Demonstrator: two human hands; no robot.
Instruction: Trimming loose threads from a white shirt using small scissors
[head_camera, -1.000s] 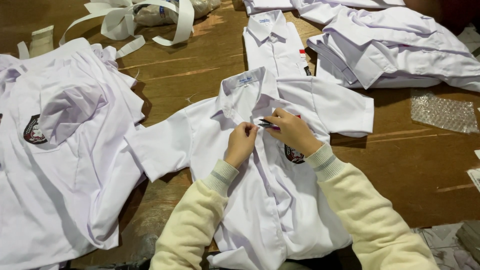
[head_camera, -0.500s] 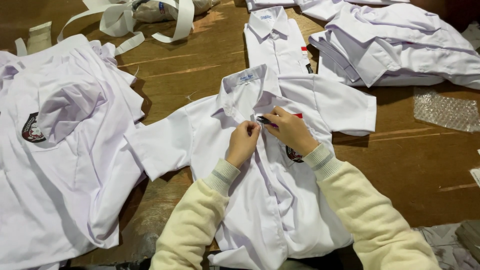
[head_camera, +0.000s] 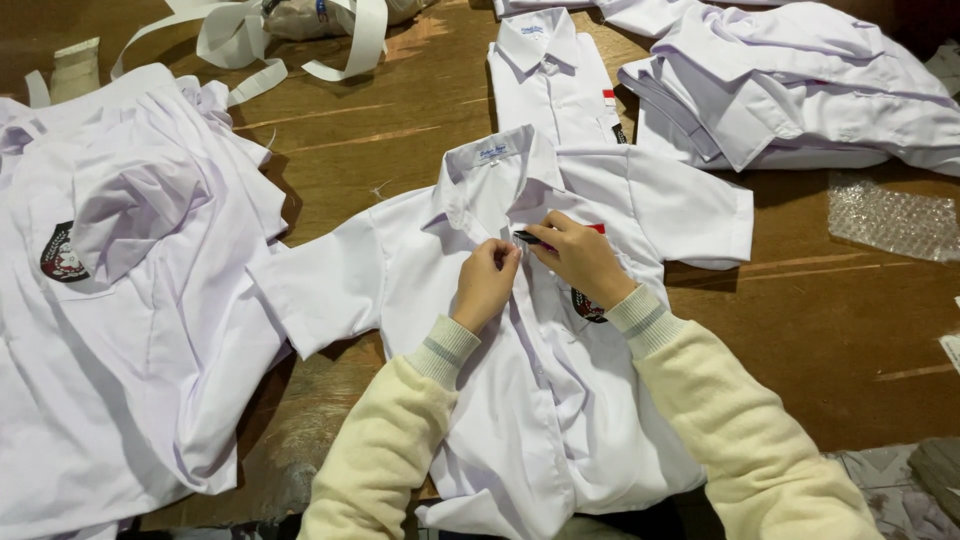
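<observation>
A white short-sleeved shirt (head_camera: 420, 270) lies spread face up on the wooden table (head_camera: 840, 340), collar away from me. My left hand (head_camera: 487, 283) pinches the front placket just below the collar. My right hand (head_camera: 580, 258) rests on the shirt's chest beside it, fingers closed on a small dark pen-like tool (head_camera: 528, 238) whose tip meets the placket. A dark crest badge (head_camera: 588, 308) on the chest pocket shows partly under my right wrist. Both arms wear cream knitted sleeves.
A pile of white shirts (head_camera: 120, 300) with a crest badge covers the left side. A folded shirt (head_camera: 555, 75) and a stack of folded shirts (head_camera: 790, 90) lie at the back. White strapping bands (head_camera: 250, 40) lie back left, bubble wrap (head_camera: 890, 220) on the right.
Both hands stay at the placket below the collar, with only small finger movements. The view has shifted slightly.
</observation>
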